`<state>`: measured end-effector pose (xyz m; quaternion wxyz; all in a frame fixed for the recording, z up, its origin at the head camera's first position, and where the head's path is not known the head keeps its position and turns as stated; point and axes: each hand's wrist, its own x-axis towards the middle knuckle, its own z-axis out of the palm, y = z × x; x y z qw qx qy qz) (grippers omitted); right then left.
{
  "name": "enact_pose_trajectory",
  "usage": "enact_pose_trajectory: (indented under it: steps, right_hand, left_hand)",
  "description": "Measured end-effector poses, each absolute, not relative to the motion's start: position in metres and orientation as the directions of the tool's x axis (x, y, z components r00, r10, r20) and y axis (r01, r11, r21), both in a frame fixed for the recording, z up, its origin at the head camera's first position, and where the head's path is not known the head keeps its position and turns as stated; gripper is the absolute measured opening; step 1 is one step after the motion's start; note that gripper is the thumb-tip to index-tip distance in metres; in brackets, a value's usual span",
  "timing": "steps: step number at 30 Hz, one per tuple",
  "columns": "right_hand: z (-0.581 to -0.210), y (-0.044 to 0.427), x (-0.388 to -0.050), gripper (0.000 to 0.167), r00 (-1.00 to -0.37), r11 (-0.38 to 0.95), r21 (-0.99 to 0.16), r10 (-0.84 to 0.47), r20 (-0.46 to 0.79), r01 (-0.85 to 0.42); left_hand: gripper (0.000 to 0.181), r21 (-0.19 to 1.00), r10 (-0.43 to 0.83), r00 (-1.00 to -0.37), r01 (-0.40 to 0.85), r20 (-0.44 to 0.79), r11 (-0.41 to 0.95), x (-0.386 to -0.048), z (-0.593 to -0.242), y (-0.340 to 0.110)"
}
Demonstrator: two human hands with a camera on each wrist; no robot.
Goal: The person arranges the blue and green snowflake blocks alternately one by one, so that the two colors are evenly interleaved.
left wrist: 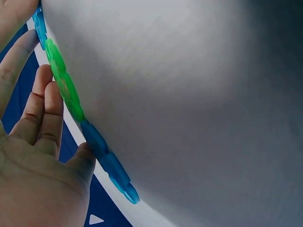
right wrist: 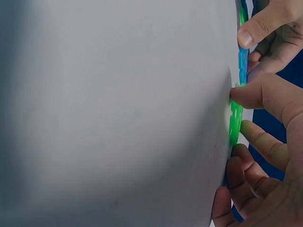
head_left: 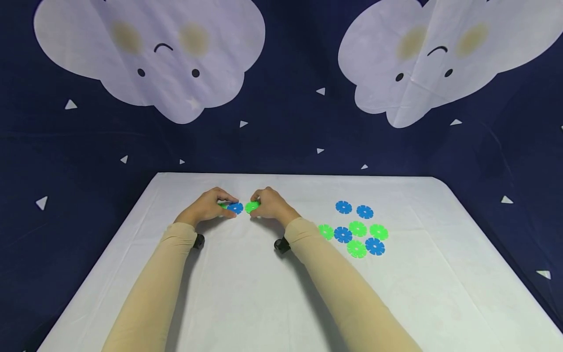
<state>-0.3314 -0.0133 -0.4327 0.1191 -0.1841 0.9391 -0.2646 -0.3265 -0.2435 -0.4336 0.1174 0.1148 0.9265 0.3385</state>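
My left hand [head_left: 208, 204] pinches a blue notched plastic disc [head_left: 235, 208] between thumb and finger, near the table's far edge. Beyond it, under the palm, a green disc [left wrist: 65, 80] and another blue disc [left wrist: 109, 161] continue the row in the left wrist view. From the head only a sliver of that green disc shows, and the second blue one is hidden. To the right, my right hand [head_left: 272, 204] holds a green disc [head_left: 252, 207] by its edges with thumb and fingers. It lies close beside the pinched blue disc; whether they touch, I cannot tell.
Right of my right hand lies a loose group of blue discs [head_left: 343, 234] and green discs [head_left: 357, 249], several of each. A white cloth covers the table [head_left: 246, 293]. Behind it hangs a dark blue curtain [head_left: 281, 132] with clouds and small triangles.
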Motion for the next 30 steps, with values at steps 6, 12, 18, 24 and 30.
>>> enact_pose_trajectory:
  steps: [6, 12, 18, 24, 30]
  right_hand:
    - [-0.4302, -0.0151, -0.3281, 0.052, -0.916, 0.801, -0.551, -0.372, -0.153, -0.233]
    - [-0.4300, -0.0129, -0.3269, 0.054, -0.917, 0.797, -0.563, -0.365, -0.162, -0.218]
    - [-0.4324, -0.0124, -0.3276, 0.053, -0.922, 0.801, -0.565, -0.349, -0.170, -0.199]
    - [-0.4335, -0.0150, -0.3273, 0.052, -0.927, 0.803, -0.563, -0.339, -0.162, -0.196]
    - [-0.4313, -0.0176, -0.3252, 0.052, -0.924, 0.797, -0.572, -0.345, -0.166, -0.195]
  left_hand:
    - [0.050, 0.654, 0.294, -0.945, 0.131, -0.145, 0.745, -0.3282, -0.4340, -0.2422]
    - [0.050, 0.659, 0.293, -0.944, 0.123, -0.154, 0.742, -0.3295, -0.4340, -0.2412]
    - [0.050, 0.658, 0.295, -0.942, 0.122, -0.159, 0.743, -0.3309, -0.4344, -0.2402]
    - [0.050, 0.650, 0.298, -0.942, 0.129, -0.155, 0.749, -0.3305, -0.4336, -0.2410]
    - [0.051, 0.643, 0.292, -0.944, 0.127, -0.157, 0.755, -0.3281, -0.4337, -0.2438]
